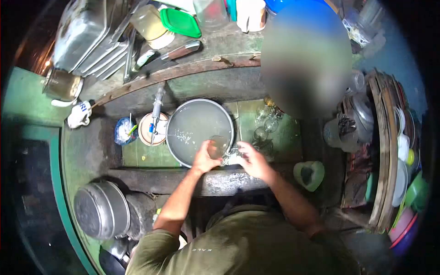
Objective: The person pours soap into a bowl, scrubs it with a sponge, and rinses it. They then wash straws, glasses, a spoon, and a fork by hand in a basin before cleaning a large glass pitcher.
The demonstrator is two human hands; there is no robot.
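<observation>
My left hand [206, 158] curls round a clear drinking glass [221, 145] at the near right rim of the large grey basin [178, 158]. The basin is filled with cloudy water, with some white foam floating on it. My right hand [253, 161] is closed just beside, its fingers on a shiny whitish lump [232, 157] that may be suds or a scrubber; I cannot make out which. Several clear glasses [261, 133] stand on the green tiles to the right of the basin.
A tap [157, 103] rises left of the basin, above a round dish [145, 129] and a blue tub [123, 130] of white stuff. Behind, a shelf holds a knife [183, 50] and a green lid [181, 23]. A large pot [101, 210] sits lower left; a wooden rack [382, 151] stands right.
</observation>
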